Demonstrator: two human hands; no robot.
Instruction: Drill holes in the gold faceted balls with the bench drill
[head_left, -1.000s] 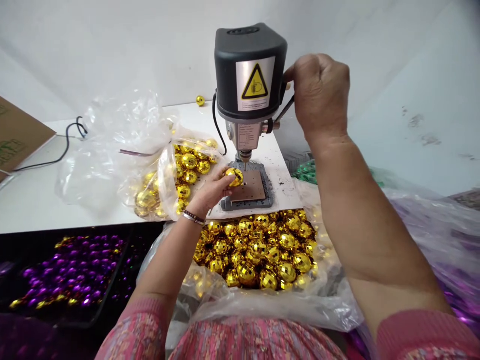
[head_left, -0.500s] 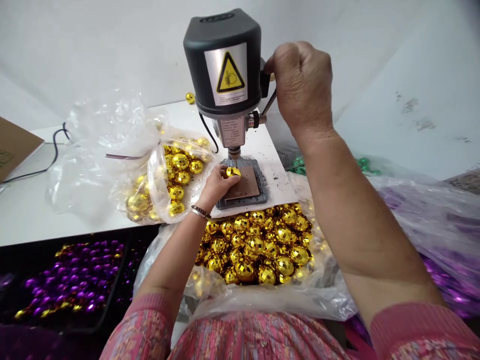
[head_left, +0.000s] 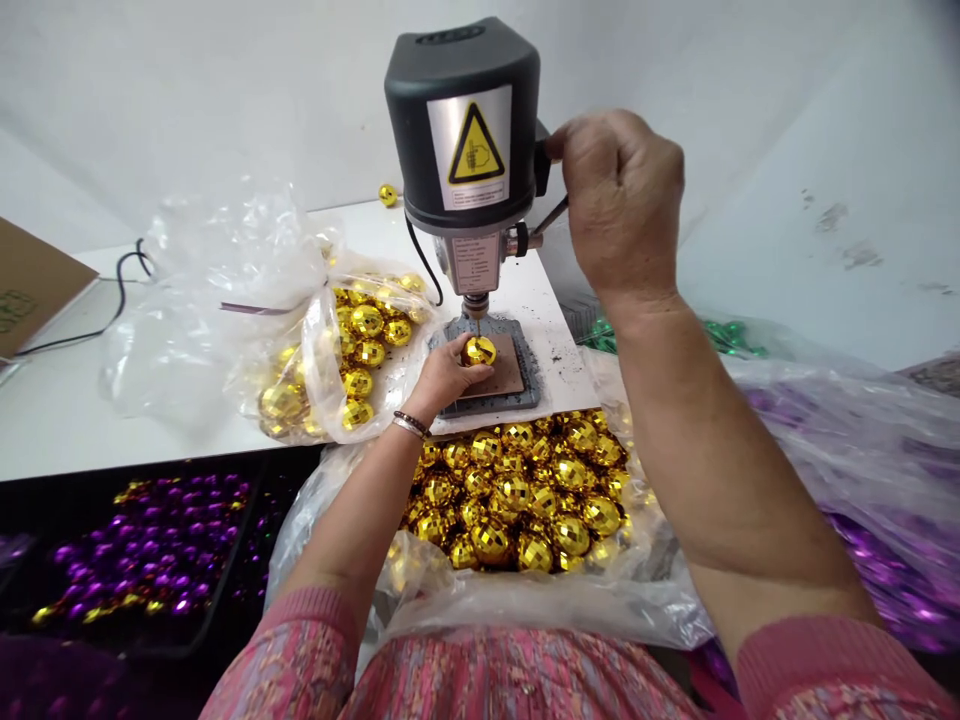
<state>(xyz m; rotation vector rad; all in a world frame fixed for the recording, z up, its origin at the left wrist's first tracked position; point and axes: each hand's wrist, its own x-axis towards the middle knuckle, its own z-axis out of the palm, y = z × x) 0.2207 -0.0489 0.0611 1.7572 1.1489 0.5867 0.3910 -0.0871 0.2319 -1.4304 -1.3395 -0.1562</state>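
Observation:
My left hand (head_left: 448, 376) grips a shiny gold mirror ball (head_left: 480, 351) between thumb and fingers, over the brown pad (head_left: 501, 372) on the base of a small drill press (head_left: 463, 130). The thin drill bit (head_left: 478, 326) comes down at the top of the ball; whether it has entered the ball cannot be made out. Beside the dark motor housing, my right hand (head_left: 622, 200) is closed around the feed lever (head_left: 553, 215), its grip end mostly hidden by the fingers.
An open plastic bag of gold balls (head_left: 514, 492) lies in front of the press, another bag (head_left: 367, 320) to its left. One loose ball (head_left: 387, 195) sits behind. Purple balls (head_left: 150, 550) fill a black tray; purple (head_left: 900, 570) and green (head_left: 727, 335) ones lie at right.
My right hand has come down a little with the lever. The gold ball under the bit now shows more fully in my left hand. The whole view has shifted slightly.

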